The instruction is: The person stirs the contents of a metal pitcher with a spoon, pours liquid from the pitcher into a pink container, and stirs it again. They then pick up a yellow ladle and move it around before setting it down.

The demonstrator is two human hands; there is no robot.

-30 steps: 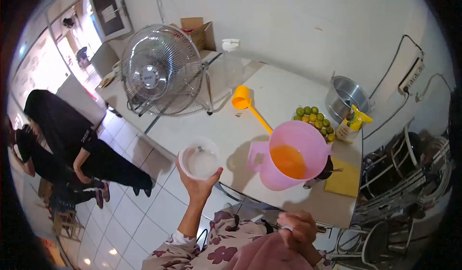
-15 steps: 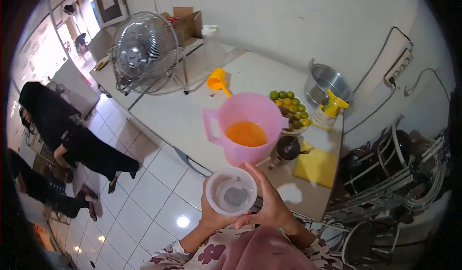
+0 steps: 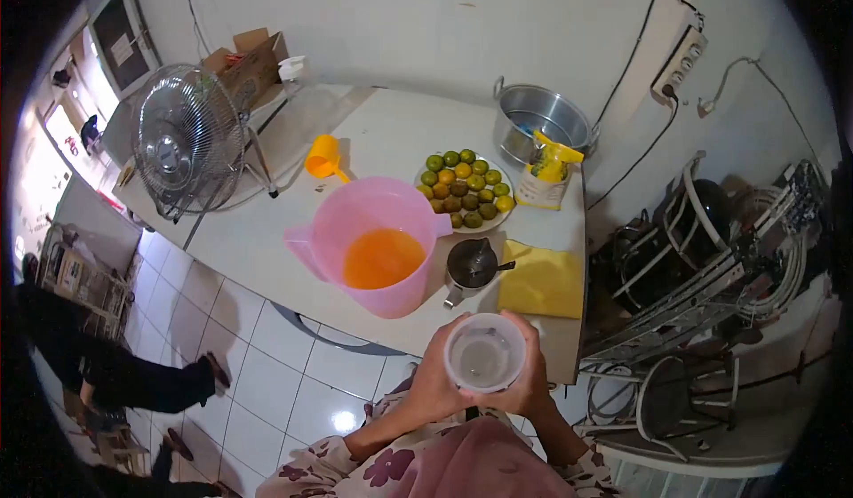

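A clear plastic cup, seen from above with its round rim up, is held between both palms in front of my chest. My left hand wraps its left side. On the other side, my right hand closes round it, fingers partly hidden beneath. Just beyond stands a pink pitcher with orange liquid in it. Beside that is a metal cup with a spoon handle sticking out over its rim. A folded yellow cloth lies at the table's right edge.
A plate of small green and orange citrus fruits, a yellow pouch and a metal pot stand farther back. An orange scoop and a fan are leftward. Dark-clothed people are on the left; metal racks are right.
The view has swung right, so table items appear farther left. Both hands keep the cup, with my right hand now closer round its side. The people at left have moved toward the lower edge.
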